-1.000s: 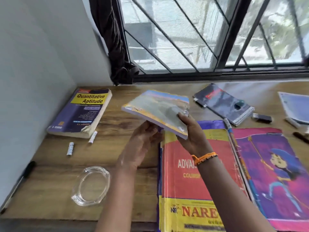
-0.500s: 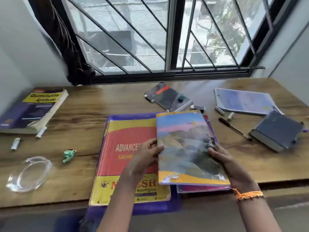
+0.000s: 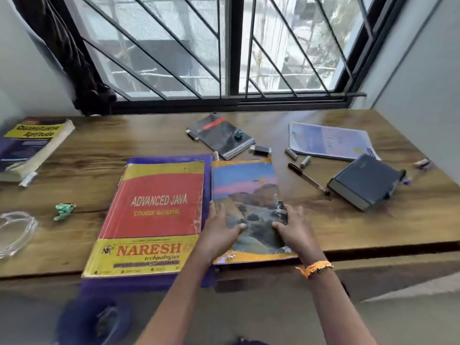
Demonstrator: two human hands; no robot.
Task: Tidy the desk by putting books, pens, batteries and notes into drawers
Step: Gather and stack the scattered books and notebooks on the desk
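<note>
"ADVANCED JAVA" book [image 3: 154, 207] — "NARESH technologies" — beside landscape notebook [image 3: 245, 185] under hands [image 3: 220, 229] [image 3: 293, 227]

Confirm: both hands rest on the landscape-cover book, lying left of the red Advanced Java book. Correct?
No. The head view shows the left hand and right hand resting on the landscape-cover book, but it lies right of the red Advanced Java book, not left.

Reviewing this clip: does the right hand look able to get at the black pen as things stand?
Probably yes. The right hand rests flat on the landscape notebook, holding nothing, and the black pen lies on bare desk just beyond it, nothing between.
</note>
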